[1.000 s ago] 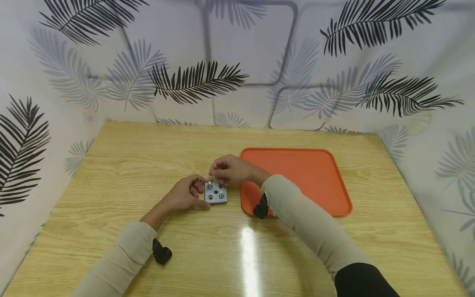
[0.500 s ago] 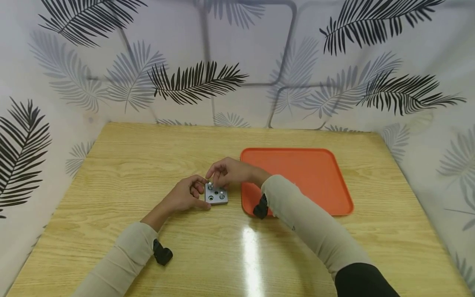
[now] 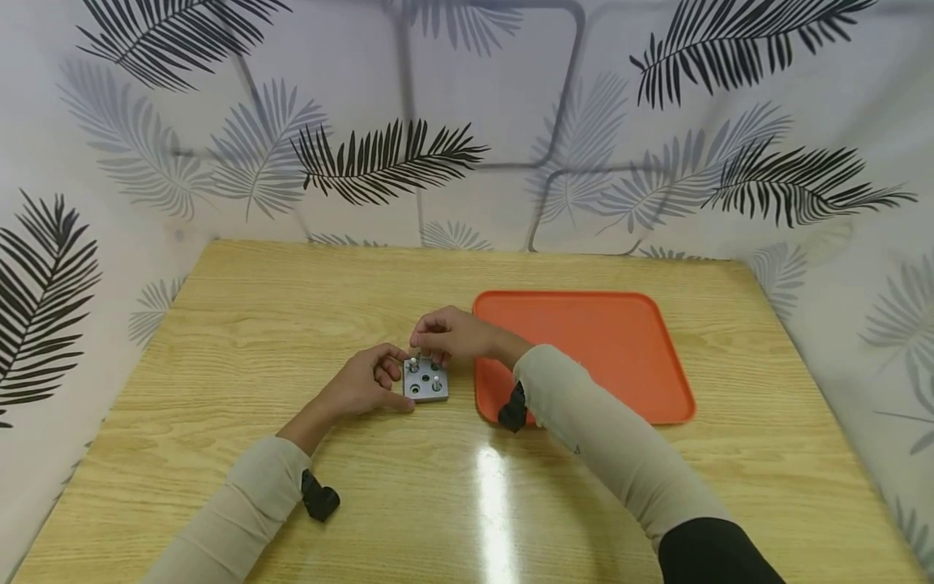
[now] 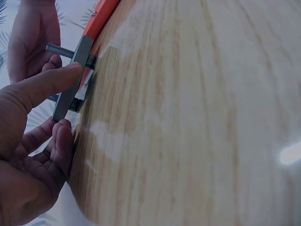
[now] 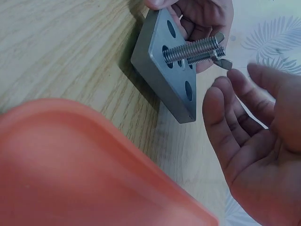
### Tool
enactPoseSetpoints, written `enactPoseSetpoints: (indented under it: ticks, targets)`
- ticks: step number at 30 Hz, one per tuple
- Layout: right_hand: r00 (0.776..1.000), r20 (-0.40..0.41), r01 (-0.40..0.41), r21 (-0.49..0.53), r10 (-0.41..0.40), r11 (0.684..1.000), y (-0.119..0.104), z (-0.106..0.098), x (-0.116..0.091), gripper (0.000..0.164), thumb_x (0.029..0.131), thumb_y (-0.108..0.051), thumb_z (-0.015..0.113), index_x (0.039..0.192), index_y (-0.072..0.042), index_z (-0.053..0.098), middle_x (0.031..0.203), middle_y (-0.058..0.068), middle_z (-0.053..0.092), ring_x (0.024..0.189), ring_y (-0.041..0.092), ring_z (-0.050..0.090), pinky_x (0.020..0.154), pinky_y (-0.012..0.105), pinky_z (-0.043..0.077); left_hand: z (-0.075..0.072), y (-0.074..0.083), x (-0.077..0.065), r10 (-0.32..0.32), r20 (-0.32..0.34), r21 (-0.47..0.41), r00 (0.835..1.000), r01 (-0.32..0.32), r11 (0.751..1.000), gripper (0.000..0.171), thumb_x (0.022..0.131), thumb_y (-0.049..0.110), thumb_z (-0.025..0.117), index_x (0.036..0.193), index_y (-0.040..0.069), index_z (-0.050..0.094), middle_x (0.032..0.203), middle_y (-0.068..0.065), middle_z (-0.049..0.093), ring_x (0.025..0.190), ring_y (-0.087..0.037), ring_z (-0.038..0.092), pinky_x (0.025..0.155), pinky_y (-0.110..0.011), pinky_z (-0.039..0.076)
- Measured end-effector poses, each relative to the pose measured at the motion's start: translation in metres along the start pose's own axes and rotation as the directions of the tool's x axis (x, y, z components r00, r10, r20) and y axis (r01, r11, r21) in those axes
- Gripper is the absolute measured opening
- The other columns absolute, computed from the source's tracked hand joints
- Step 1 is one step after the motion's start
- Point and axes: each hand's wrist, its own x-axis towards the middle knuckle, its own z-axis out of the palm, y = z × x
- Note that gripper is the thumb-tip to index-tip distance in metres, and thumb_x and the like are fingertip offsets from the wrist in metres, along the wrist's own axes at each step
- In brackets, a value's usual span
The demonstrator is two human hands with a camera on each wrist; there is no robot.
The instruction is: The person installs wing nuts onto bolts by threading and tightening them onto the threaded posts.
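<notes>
A square metal plate (image 3: 426, 392) with several holes lies near the middle of the table, gripped between the left hand's (image 3: 365, 381) thumb and fingers. Two threaded bolts stand up through it: a nearer bolt (image 3: 437, 383) with a bare end, and a far-left bolt (image 3: 413, 365). In the right wrist view, a small wing nut (image 5: 223, 63) sits at the end of that far bolt. The right hand (image 5: 263, 141) is beside it, fingers bent, a fingertip very near the wing nut; whether they touch is unclear. Its thumb is blurred and apart. Bolt heads (image 4: 91, 61) show under the plate.
An orange tray (image 3: 584, 357) lies just right of the plate, with the right forearm (image 3: 598, 414) passing over its front left corner. The wooden table (image 3: 292, 300) meets a leaf-patterned backdrop (image 3: 467, 105) at its far edge.
Half a second ago the right hand's fingers were lower and further left, over the far bolt; now they have drawn back up and away a little. Left hand and plate stay put.
</notes>
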Motion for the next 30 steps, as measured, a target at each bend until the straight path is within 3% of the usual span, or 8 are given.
enactPoseSetpoints:
  ticks: [12, 20, 30]
  targets:
    - [1.0, 0.022, 0.005, 0.016, -0.005, 1.0, 0.0015, -0.0019, 0.0009, 0.02, 0.101, -0.005, 0.054, 0.115, 0.004, 0.064, 0.085, 0.003, 0.065, 0.068, 0.011, 0.058, 0.067, 0.024, 0.051, -0.0002, -0.001, 0.0021, -0.007, 0.004, 0.012, 1.0, 0.007, 1.0, 0.065, 0.073, 0.016, 0.09, 0.127, 0.003, 0.056, 0.099, -0.008, 0.055, 0.081, -0.018, 0.05, 0.071, -0.026, 0.045]
    - [0.988, 0.144, 0.053, 0.039, -0.058, 0.998, 0.0032, -0.0034, 0.0002, 0.039, 0.094, 0.008, 0.054, 0.132, 0.007, 0.055, 0.092, 0.016, 0.07, 0.074, 0.011, 0.062, 0.072, 0.025, 0.053, -0.0013, 0.0007, 0.0012, -0.004, 0.007, 0.021, 1.0, 0.004, 1.0, 0.064, 0.073, 0.016, 0.089, 0.126, 0.003, 0.057, 0.1, -0.008, 0.055, 0.081, -0.018, 0.05, 0.072, -0.027, 0.045]
    - [0.996, 0.075, 0.048, -0.04, -0.045, 0.998, 0.0019, 0.0052, 0.0, 0.018, 0.091, -0.002, 0.067, 0.108, 0.003, 0.066, 0.082, 0.001, 0.066, 0.069, 0.007, 0.06, 0.067, 0.022, 0.052, -0.0009, 0.0023, -0.0014, 0.003, 0.006, 0.017, 1.0, -0.003, 1.0, 0.064, 0.074, 0.015, 0.089, 0.127, 0.003, 0.056, 0.1, -0.008, 0.056, 0.081, -0.018, 0.05, 0.071, -0.026, 0.044]
